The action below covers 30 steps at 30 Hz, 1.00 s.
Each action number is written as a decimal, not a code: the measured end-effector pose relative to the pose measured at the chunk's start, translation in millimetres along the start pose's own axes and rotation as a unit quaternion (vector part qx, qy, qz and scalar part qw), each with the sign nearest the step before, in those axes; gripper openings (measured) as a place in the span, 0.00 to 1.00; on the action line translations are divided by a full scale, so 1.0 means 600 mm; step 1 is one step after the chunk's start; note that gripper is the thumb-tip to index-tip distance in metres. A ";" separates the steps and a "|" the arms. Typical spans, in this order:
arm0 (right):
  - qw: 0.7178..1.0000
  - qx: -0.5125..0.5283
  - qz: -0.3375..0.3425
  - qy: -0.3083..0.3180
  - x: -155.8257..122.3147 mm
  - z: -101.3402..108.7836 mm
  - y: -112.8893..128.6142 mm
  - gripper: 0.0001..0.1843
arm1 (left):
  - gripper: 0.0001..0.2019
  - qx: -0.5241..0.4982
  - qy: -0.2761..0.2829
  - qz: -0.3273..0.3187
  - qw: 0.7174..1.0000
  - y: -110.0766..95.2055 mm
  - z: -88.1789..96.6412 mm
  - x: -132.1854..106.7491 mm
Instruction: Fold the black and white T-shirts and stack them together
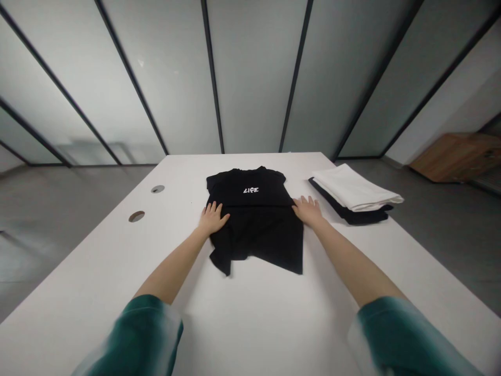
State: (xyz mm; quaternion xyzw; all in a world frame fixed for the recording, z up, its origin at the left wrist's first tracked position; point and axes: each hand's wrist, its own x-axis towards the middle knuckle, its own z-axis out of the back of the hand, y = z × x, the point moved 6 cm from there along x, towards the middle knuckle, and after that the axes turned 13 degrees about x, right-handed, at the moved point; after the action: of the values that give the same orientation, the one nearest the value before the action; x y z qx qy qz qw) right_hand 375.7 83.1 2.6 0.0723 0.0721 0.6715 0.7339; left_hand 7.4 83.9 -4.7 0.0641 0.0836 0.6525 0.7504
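Resting flat, the left hand (211,219) lies with its fingers spread on the left side of a black T-shirt (256,235), and the right hand (308,211), just as open, presses its fingers onto the shirt's right edge. Neither hand pinches the cloth; they stand well apart, with the body of the shirt between them. The shirt lies flat in the middle of the white tabletop (250,318), collar toward the far edge and hem toward the near edge, with a corner jutting out at the near left. Across its chest, white brush-style capitals (251,190) read "LIFE".

Just beside the right hand, toward the far right corner of the tabletop, a folded white cloth (354,187) sits on a folded dark garment (352,217), not touching the shirt. Left of the shirt, two round cable grommets (136,216) are set in the tabletop. Blurred green sleeves (403,334) with pale cuffs enter from the bottom corners. Beyond the tabletop are a grey floor (50,235), frosted glass panels (254,78) in dark frames, and a wooden cabinet (457,156) at far right.
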 end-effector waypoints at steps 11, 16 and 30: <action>0.980 0.036 0.193 0.010 -0.091 -0.043 0.070 0.30 | 0.28 0.029 -0.028 -0.093 0.995 0.015 0.025 -0.029; 0.960 0.081 0.268 0.004 -0.132 -0.001 0.076 0.23 | 0.33 0.052 0.021 -0.029 0.998 0.023 0.086 -0.034; 0.985 0.154 -0.050 -0.066 0.079 0.016 0.020 0.24 | 0.34 -0.003 -0.029 0.035 0.999 -0.031 0.029 0.006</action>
State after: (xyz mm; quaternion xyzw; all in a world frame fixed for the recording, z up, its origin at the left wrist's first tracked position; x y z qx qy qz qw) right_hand 370.2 131.2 14.2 0.2250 0.1300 0.6083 0.7499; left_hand 29.6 85.0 8.3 0.0838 0.0579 0.6763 0.7296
